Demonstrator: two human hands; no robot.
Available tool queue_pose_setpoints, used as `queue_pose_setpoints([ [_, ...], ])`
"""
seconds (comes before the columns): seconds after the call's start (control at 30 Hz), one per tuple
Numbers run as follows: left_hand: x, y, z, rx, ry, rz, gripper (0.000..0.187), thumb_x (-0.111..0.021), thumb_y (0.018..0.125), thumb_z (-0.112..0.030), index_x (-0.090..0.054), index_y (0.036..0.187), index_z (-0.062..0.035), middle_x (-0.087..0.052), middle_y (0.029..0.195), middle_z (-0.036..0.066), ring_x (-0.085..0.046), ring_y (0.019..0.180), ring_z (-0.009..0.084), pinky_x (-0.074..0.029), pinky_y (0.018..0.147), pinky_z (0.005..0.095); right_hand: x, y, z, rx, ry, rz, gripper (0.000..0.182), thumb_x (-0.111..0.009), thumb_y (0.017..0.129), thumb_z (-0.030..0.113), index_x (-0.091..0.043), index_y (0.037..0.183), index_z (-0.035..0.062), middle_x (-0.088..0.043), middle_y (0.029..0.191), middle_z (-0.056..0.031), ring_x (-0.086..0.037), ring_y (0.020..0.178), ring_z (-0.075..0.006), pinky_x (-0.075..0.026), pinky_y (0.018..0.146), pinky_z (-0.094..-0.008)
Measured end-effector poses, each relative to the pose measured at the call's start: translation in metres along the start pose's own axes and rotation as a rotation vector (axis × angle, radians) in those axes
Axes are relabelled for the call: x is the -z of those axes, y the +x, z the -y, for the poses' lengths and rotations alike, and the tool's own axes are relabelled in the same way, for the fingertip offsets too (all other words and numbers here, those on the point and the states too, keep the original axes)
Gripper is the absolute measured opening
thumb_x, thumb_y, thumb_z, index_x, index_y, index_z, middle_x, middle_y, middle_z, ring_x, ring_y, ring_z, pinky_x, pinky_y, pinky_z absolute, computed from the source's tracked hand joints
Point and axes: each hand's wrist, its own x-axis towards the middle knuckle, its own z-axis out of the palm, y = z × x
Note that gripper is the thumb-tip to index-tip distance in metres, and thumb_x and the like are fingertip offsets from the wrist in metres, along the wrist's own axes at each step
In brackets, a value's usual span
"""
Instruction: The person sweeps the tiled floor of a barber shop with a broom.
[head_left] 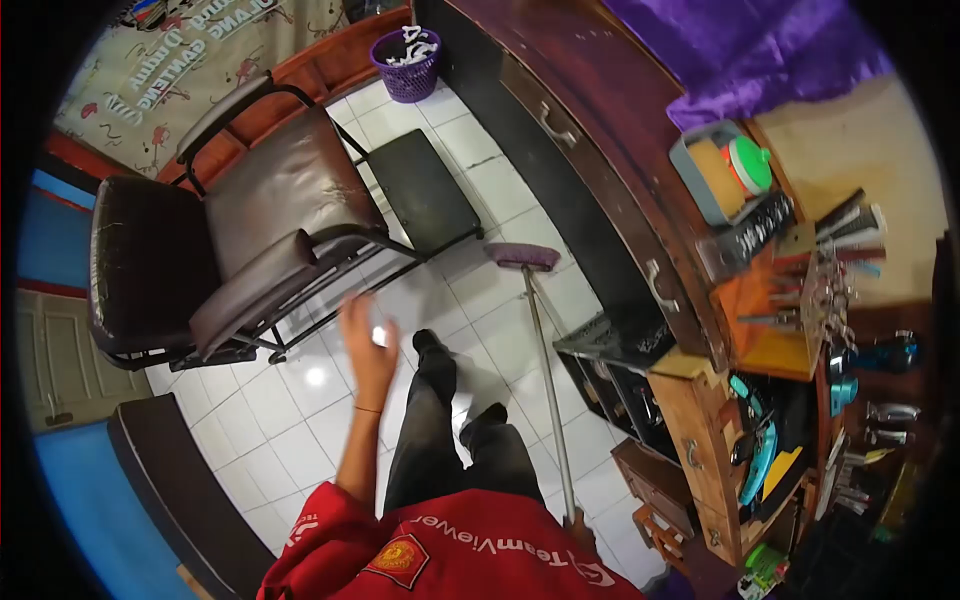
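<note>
My right hand (579,532) grips the upper end of a broom's pale metal handle, low in the view and partly hidden by my red shirt. The broom (541,345) slants away from me, and its purple head (524,257) rests on the white tile floor. In front of my body, my left hand (367,340) is raised above the floor, slightly blurred, its fingers stretched out and holding nothing. A bright spot shows between its thumb and fingers. The armrest of a brown padded barber chair (290,190) lies just beyond that hand.
A black footrest (425,190) juts from the chair. Farther back stands a purple wastebasket (407,75) with white scraps. Along the right runs a dark counter (600,150) bearing scissors, combs and a grey container (705,175). A wooden drawer unit (695,450) and dark bench (180,490) flank me.
</note>
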Motion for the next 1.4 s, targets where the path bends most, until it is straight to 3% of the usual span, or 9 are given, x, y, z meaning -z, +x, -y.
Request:
queue_pose_setpoints([
  [0.03,0.020,0.033,0.012,0.014,0.043,-0.086,0.040,-0.060,0.074,-0.005,-0.050,0.112,-0.0007,-0.048,0.117,0.021,-0.042,0.114,0.0370,-0.031,0.098,0.0419,0.005,0.031,0.008,0.162,-0.059,0.000,0.047,-0.045,0.088,0.039,-0.029,0.123,0.0118,-0.060,0.069,-0.0243,-0.060,0.065,-0.0409,-0.047,0.056,-0.0484],
  [0.2,0.047,0.128,0.103,0.205,0.123,-0.364,0.031,-0.059,0.080,-0.014,-0.053,0.109,-0.0025,-0.052,0.114,0.017,-0.048,0.108,0.0308,-0.035,0.093,0.0399,0.123,0.054,0.155,0.250,-0.068,0.035,0.037,-0.042,0.091,0.033,-0.035,0.119,0.0097,-0.056,0.060,-0.0226,-0.056,0.046,-0.0347,-0.045,0.044,-0.0445],
  [0.3,0.043,0.148,0.123,0.284,0.548,-0.198,0.029,-0.055,0.081,-0.034,-0.060,0.095,-0.0085,-0.060,0.098,0.005,-0.051,0.100,0.0230,-0.032,0.091,0.0384,0.145,0.090,0.213,0.307,-0.343,-0.038,0.037,-0.044,0.089,0.033,-0.035,0.117,0.0102,-0.058,0.072,-0.0278,-0.058,0.058,-0.0433,-0.047,0.051,-0.0484],
  [0.57,0.051,0.162,0.120,0.323,0.502,-0.056,0.016,-0.054,0.080,-0.026,-0.061,0.082,-0.0117,-0.059,0.084,0.002,-0.051,0.088,0.0207,-0.028,0.092,0.0383,0.189,0.161,0.470,0.325,-0.123,0.053,0.041,-0.042,0.089,0.033,-0.039,0.122,0.0079,-0.060,0.076,-0.0257,-0.061,0.063,-0.0378,-0.049,0.057,-0.0448],
  [0.73,0.050,0.161,0.124,0.341,0.467,-0.064,0.015,-0.054,0.077,-0.023,-0.062,0.083,-0.0117,-0.059,0.085,0.001,-0.051,0.088,0.0207,-0.027,0.092,0.0381,0.228,0.101,0.448,0.540,0.000,-0.119,0.043,-0.042,0.090,0.030,-0.037,0.131,0.0195,-0.060,0.085,-0.0261,-0.059,0.076,-0.0420,-0.045,0.066,-0.0468],
  [0.8,0.049,0.163,0.124,0.349,0.460,-0.074,0.015,-0.053,0.076,-0.021,-0.062,0.084,-0.0115,-0.060,0.084,0.001,-0.051,0.087,0.0206,-0.027,0.093,0.0383,0.229,0.085,0.402,0.625,-0.213,-0.284,0.043,-0.042,0.091,0.026,-0.036,0.133,0.0206,-0.057,0.068,-0.0234,-0.059,0.064,-0.0381,-0.044,0.052,-0.0430],
  [0.97,0.044,0.160,0.129,0.352,0.447,-0.073,0.017,-0.051,0.075,-0.018,-0.062,0.085,-0.0115,-0.059,0.082,0.001,-0.050,0.086,0.0208,-0.025,0.093,0.0378,0.214,0.102,0.364,0.515,-0.380,-0.170,0.051,-0.044,0.090,0.027,-0.025,0.137,0.0240,-0.058,0.072,-0.0268,-0.058,0.069,-0.0437,-0.046,0.058,-0.0464],
  [1.23,0.037,0.156,0.134,0.348,0.473,0.008,0.027,-0.043,0.074,-0.025,-0.062,0.087,-0.0106,-0.060,0.084,0.002,-0.052,0.090,0.0196,-0.022,0.095,0.0394,0.220,0.184,0.509,0.494,-0.238,-0.014,0.061,-0.045,0.089,0.027,-0.011,0.140,0.0285,-0.059,0.074,-0.0289,-0.057,0.068,-0.0471,-0.044,0.059,-0.0512],
  [1.4,0.039,0.159,0.131,0.361,0.487,0.090,0.029,-0.041,0.076,-0.025,-0.061,0.089,-0.0093,-0.059,0.085,0.006,-0.051,0.089,0.0215,-0.021,0.095,0.0406,0.240,0.203,0.591,0.516,-0.207,-0.046,0.053,-0.046,0.090,0.026,-0.024,0.138,0.0226,-0.057,0.076,-0.0303,-0.060,0.067,-0.0406,-0.046,0.059,-0.0457],
])
